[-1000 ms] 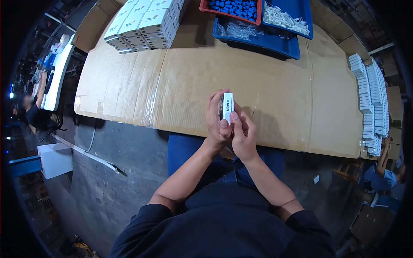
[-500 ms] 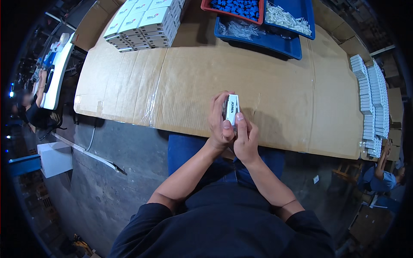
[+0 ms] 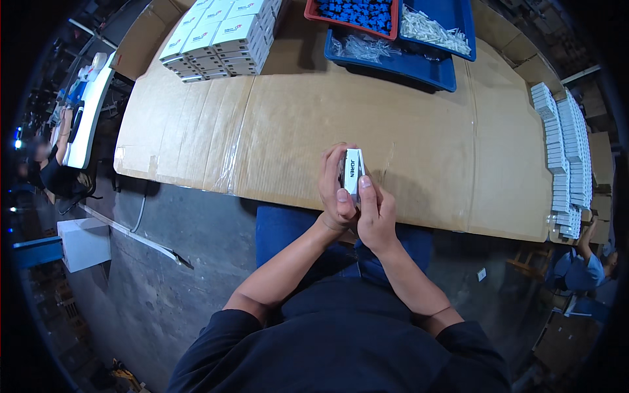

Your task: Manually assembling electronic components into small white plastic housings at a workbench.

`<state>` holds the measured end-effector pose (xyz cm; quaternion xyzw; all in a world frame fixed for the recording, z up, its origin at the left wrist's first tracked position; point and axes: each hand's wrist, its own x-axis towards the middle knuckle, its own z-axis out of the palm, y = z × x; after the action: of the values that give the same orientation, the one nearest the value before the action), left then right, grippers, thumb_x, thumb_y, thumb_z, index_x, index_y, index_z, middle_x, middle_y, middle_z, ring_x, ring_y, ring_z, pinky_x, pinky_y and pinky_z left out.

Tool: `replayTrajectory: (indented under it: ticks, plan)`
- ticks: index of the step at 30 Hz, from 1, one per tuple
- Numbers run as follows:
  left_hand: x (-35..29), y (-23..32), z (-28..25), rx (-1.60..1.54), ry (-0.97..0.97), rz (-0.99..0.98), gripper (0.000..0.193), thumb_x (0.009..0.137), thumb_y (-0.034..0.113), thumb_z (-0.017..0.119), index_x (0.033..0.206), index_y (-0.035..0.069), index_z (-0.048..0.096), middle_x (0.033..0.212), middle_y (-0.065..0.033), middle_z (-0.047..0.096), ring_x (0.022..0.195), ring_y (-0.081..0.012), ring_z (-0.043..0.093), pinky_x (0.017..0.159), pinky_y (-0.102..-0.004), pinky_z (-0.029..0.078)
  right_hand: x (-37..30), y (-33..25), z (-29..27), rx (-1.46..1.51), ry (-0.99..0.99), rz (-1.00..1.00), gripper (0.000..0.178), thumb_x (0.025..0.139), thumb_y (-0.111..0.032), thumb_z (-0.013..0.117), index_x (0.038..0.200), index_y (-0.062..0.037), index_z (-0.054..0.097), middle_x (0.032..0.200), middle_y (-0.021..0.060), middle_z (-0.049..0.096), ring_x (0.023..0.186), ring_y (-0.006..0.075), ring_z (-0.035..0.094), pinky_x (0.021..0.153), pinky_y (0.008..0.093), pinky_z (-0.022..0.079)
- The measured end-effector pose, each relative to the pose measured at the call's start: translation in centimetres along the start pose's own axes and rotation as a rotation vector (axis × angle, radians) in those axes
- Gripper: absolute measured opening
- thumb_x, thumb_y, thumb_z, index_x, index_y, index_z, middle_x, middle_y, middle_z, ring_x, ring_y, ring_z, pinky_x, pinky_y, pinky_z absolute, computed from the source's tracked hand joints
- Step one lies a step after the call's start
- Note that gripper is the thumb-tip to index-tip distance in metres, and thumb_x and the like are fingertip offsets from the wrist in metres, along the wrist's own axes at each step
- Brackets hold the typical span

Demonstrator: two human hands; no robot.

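A small white box (image 3: 352,169) with dark print is held between my two hands, just above the near edge of the cardboard-covered table. My left hand (image 3: 333,187) wraps round its left side, thumb at the lower end. From the right, my right hand (image 3: 376,211) closes on the box, its thumb pressed along the right edge. A narrow dark gap shows along that right side; whether it is an opening flap I cannot tell. The box's underside and most fingertips are hidden.
Stacked white boxes (image 3: 237,31) stand at the far left of the table (image 3: 295,124). A red tray (image 3: 396,23) of blue pieces and blue trays (image 3: 452,77) with white pieces and clear plastic lie behind. Rows of white boxes (image 3: 562,157) line the right edge. Other people are at both sides.
The box has shifted slightly toward me, and its printed face appears a little tilted. Both hands keep their hold.
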<state>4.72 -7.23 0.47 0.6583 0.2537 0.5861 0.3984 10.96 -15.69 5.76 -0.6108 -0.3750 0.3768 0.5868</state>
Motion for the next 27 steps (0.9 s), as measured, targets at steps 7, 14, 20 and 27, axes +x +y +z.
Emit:
replayTrajectory:
  ticks: [7, 14, 20, 27]
  plan:
    - [-0.5, -0.1, -0.2, -0.009, -0.048, -0.097, 0.090, 0.094, 0.066, 0.039, 0.137, -0.013, 0.046, 0.129, -0.0295, 0.054, 0.118, -0.0405, 0.054, 0.098, -0.0486, 0.047, 0.9, -0.5, -1.0, 0.057, -0.032, 0.078, 0.051, 0.113, -0.030, 0.042, 0.149, 0.0052, 0.049, 0.128, 0.0153, 0.068, 0.121, 0.0197, 0.062, 0.104, 0.0308, 0.046]
    - [0.4, 0.0, -0.3, -0.260, -0.194, -0.250, 0.102, 0.099, 0.071, 0.045, 0.162, -0.003, 0.015, 0.142, -0.0229, 0.047, 0.134, -0.0311, 0.045, 0.109, -0.0411, 0.043, 2.5, -1.1, -4.5, -0.043, -0.238, 0.019, 0.057, 0.107, -0.038, 0.054, 0.150, -0.0007, 0.051, 0.147, 0.0150, 0.049, 0.133, 0.0246, 0.051, 0.111, 0.0346, 0.042]
    - [1.1, 2.4, -0.6, -0.741, -0.186, -0.981, 0.078, 0.106, 0.066, 0.029, 0.158, 0.008, 0.032, 0.142, -0.0140, 0.054, 0.130, -0.0228, 0.055, 0.111, -0.0394, 0.045, 2.6, -0.2, -5.8, -0.472, -0.173, -0.385, 0.077, 0.081, -0.036, 0.084, 0.149, -0.0117, 0.056, 0.160, 0.0182, 0.039, 0.144, 0.0355, 0.044, 0.117, 0.0477, 0.039]
    - [0.8, 5.8, -0.6, -0.887, -0.210, -1.323, 0.076, 0.103, 0.070, 0.036, 0.150, 0.011, 0.041, 0.133, -0.0112, 0.060, 0.121, -0.0232, 0.063, 0.098, -0.0380, 0.056, 3.9, 0.4, -6.4, -0.665, -0.184, -0.720, 0.079, 0.084, -0.054, 0.075, 0.142, -0.0018, 0.059, 0.150, 0.0219, 0.052, 0.135, 0.0408, 0.053, 0.112, 0.0508, 0.043]
